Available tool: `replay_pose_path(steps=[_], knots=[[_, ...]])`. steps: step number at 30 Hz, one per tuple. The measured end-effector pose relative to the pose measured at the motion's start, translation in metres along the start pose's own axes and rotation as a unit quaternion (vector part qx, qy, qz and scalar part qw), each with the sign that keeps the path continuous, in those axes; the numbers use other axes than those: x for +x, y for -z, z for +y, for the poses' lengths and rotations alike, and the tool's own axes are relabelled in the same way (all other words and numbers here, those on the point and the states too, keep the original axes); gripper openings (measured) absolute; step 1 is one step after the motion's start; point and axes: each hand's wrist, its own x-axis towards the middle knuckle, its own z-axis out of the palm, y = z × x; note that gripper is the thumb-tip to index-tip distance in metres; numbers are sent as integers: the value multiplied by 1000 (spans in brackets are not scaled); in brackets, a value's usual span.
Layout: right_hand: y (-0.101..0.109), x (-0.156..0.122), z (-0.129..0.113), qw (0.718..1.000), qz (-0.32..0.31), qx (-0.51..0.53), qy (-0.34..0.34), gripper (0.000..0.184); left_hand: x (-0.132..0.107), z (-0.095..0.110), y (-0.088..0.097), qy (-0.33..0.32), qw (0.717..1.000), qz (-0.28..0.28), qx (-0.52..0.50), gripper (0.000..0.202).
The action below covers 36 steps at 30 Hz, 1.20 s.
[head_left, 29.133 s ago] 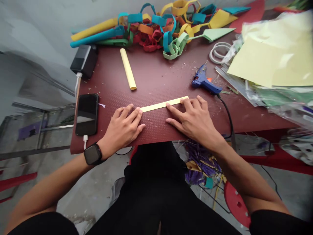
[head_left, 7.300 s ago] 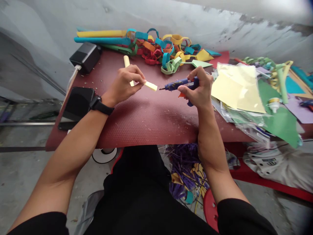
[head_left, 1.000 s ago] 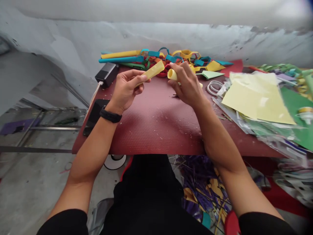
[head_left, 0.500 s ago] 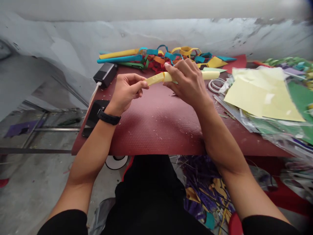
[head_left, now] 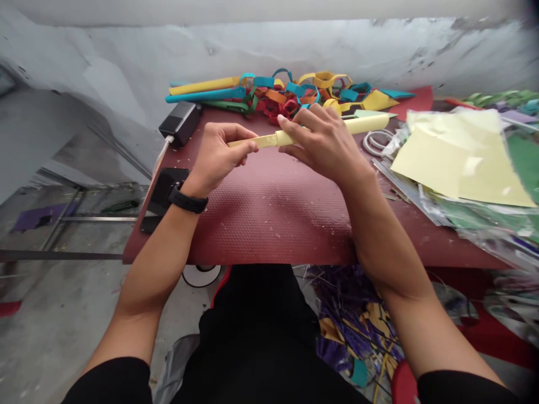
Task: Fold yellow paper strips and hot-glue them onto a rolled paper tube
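I hold two pale yellow paper pieces end to end above a dark red table. My left hand, with a black watch on its wrist, pinches the flat folded yellow strip at its left end. My right hand is wrapped around the rolled yellow paper tube, which sticks out to the right past my fingers. The strip's right end meets the tube's left end under my right fingertips.
Colourful paper chains and rolled tubes pile along the table's far edge by the wall. A black charger and a phone lie at left. Tape rings, yellow sheets and plastic-wrapped green paper fill the right side.
The strip and the tube were apart and angled a second ago; now they are lined up in one horizontal line, joined under my right fingers, and both hands sit slightly lower.
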Motion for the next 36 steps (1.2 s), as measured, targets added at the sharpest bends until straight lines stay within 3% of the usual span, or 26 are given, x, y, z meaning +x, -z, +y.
replay_pose_path(steps=[8, 16, 36], knots=[[7, 2, -22, 999, -37, -18, 6, 57, 0, -9, -2, -24, 999, -27, 12, 7], [3, 2, -20, 996, -27, 89, -8, 36, -2, -8, -2, -55, 996, -55, 52, 4], [-1, 5, -17, 978, -44, 201, -32, 39, -6, -4, -5, -41, 988, -98, 110, 16]])
